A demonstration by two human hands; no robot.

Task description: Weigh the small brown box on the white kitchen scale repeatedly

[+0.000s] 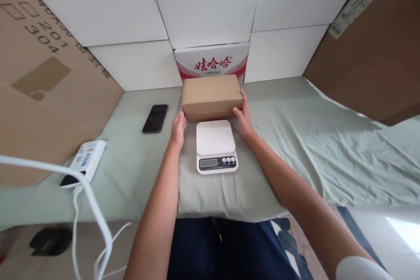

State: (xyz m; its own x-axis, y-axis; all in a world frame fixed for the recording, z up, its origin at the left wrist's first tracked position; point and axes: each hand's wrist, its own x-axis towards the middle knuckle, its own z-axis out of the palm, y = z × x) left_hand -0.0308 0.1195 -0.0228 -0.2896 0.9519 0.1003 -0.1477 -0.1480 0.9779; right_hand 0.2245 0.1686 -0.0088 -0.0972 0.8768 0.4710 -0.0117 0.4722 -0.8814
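A plain brown cardboard box (pixel 211 96) lies on the pale green cloth, just behind a white digital kitchen scale (pixel 215 145). My left hand (pixel 178 129) presses against the box's left end and my right hand (pixel 243 116) against its right end, so both hands grip it between them. The box appears to rest on the cloth, touching the back edge of the scale. The scale's platform is bare and its display and buttons face me.
A black phone (pixel 155 118) lies left of the box. A white power bank (pixel 84 162) with a white cable (pixel 95 210) sits at the front left. A red-and-white printed carton (pixel 212 63) stands behind the box. Cardboard sheets (pixel 367 48) lean on both sides.
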